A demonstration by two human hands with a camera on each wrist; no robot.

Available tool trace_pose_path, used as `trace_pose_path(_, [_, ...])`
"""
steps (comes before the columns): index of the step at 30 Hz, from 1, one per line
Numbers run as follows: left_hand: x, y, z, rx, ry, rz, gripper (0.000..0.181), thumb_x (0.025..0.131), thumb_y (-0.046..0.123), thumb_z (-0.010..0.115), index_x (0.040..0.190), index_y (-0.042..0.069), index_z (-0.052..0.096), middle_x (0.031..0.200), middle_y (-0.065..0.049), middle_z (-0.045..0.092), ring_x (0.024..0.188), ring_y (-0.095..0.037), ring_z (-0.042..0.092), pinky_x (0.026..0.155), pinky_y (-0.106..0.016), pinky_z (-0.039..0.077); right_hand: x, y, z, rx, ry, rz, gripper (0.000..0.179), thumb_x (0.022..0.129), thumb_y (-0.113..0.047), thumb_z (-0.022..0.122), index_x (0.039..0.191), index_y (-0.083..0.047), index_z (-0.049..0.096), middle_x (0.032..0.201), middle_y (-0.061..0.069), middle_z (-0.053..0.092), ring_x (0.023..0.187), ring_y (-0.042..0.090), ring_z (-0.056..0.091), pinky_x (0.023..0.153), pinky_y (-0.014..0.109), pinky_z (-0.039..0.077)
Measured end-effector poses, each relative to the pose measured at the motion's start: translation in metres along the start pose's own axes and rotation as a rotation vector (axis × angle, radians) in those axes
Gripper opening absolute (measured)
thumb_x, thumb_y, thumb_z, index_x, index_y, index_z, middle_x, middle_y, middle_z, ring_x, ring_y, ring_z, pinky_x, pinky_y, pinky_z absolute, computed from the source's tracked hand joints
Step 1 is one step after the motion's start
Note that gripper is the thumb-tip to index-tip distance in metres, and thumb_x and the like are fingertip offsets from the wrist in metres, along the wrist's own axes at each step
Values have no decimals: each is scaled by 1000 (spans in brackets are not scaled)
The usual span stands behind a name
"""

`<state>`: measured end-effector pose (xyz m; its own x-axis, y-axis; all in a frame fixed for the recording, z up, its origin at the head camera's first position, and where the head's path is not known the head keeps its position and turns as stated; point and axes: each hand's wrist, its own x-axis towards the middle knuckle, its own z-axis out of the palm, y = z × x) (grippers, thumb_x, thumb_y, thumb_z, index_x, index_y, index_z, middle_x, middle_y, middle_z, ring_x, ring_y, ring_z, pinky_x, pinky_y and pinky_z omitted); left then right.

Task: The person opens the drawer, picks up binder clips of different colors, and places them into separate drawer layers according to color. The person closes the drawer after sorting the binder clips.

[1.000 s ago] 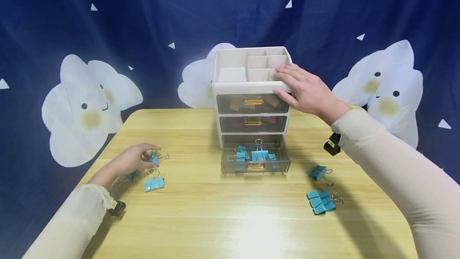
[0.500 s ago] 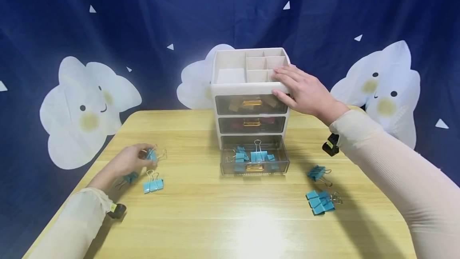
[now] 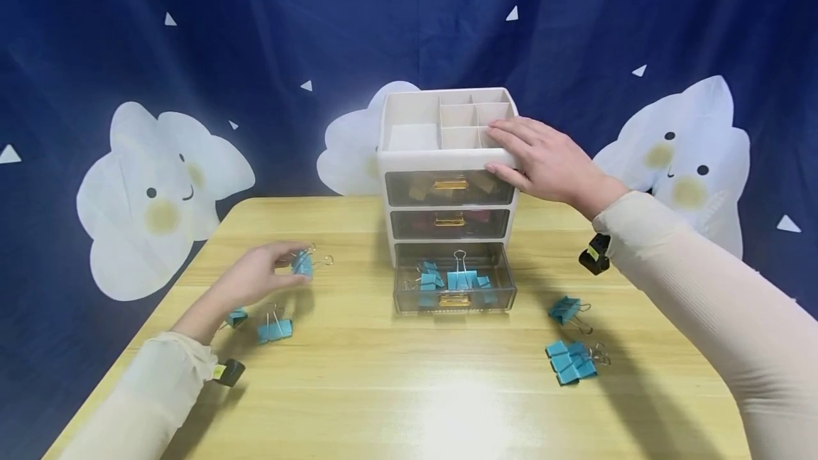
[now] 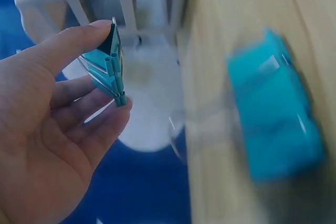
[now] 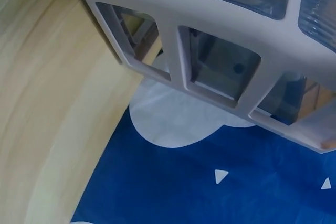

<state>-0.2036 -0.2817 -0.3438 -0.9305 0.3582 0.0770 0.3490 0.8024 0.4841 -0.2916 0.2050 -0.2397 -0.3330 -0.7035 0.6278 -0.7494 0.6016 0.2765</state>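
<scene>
My left hand (image 3: 252, 279) pinches a teal binder clip (image 3: 302, 263) between thumb and fingertips, over the left of the table. In the left wrist view, the held clip (image 4: 106, 69) has its wire handles folded beside the thumb and fingers. Below that hand lie another teal binder clip (image 3: 275, 331) and one more (image 3: 236, 316), partly behind the wrist. My right hand (image 3: 552, 162) rests on the top right corner of a white drawer organizer (image 3: 441, 159), fingers over the rim, thumb at the front. The organizer's bottom drawer (image 3: 455, 302) is pulled out, with several teal clips inside.
Right of the organizer lie a teal clip (image 3: 565, 309) and a cluster of clips (image 3: 571, 362). The two upper drawers (image 3: 450, 188) are closed, with small things behind their dark fronts. A blue curtain (image 3: 358, 20) hangs behind the wooden table (image 3: 383, 389).
My left hand has lifted the binder clip from the table's left side and moved it right, toward the organizer. My right hand stays on the organizer's corner.
</scene>
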Motion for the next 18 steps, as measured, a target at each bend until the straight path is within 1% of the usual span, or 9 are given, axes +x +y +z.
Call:
trace_pose_path(3, [6, 16, 3, 7, -6, 41, 68, 86, 42, 75, 141, 11, 52, 139, -15, 54, 118, -38, 57, 100, -54, 44, 2, 3, -4, -5, -30, 0, 78, 98, -63, 36, 137, 2, 53, 134, 19, 56, 124, 37, 49, 110, 46, 35])
trace_pose_path(7, [12, 38, 8, 13, -7, 99, 66, 85, 43, 75, 140, 13, 54, 137, -11, 56, 117, -36, 58, 99, -53, 45, 4, 5, -8, -14, -56, 4, 81, 96, -66, 36, 137, 2, 54, 132, 19, 58, 124, 37, 49, 111, 44, 33])
trace_pose_path(11, [21, 59, 12, 5, -10, 168, 65, 84, 43, 76, 139, 14, 55, 133, -8, 59, 116, -32, 59, 98, -50, 46, 4, 5, -8, -28, -56, -1, 80, 98, -65, 32, 135, 2, 55, 131, 20, 58, 124, 36, 50, 108, 47, 37])
trace_pose_path(13, [26, 69, 13, 3, -13, 195, 65, 84, 42, 76, 140, 15, 55, 132, -5, 60, 115, -30, 60, 98, -48, 47, 4, 5, -7, -28, -51, 1, 78, 100, -62, 32, 135, 3, 55, 132, 20, 58, 125, 36, 50, 108, 47, 37])
trace_pose_path(16, [34, 80, 16, 4, -17, 229, 65, 84, 40, 77, 140, 15, 55, 133, -5, 59, 115, -28, 60, 98, -47, 47, 4, 3, -5, -20, -50, 13, 74, 100, -59, 35, 135, 3, 54, 133, 20, 57, 127, 35, 49, 109, 46, 37])
trace_pose_path(18, [39, 88, 19, 11, -21, 241, 63, 84, 37, 77, 139, 15, 55, 132, -5, 59, 114, -26, 60, 98, -46, 47, 3, 2, -4, -14, -57, 25, 72, 100, -57, 39, 136, 3, 54, 134, 20, 56, 128, 35, 48, 108, 47, 37])
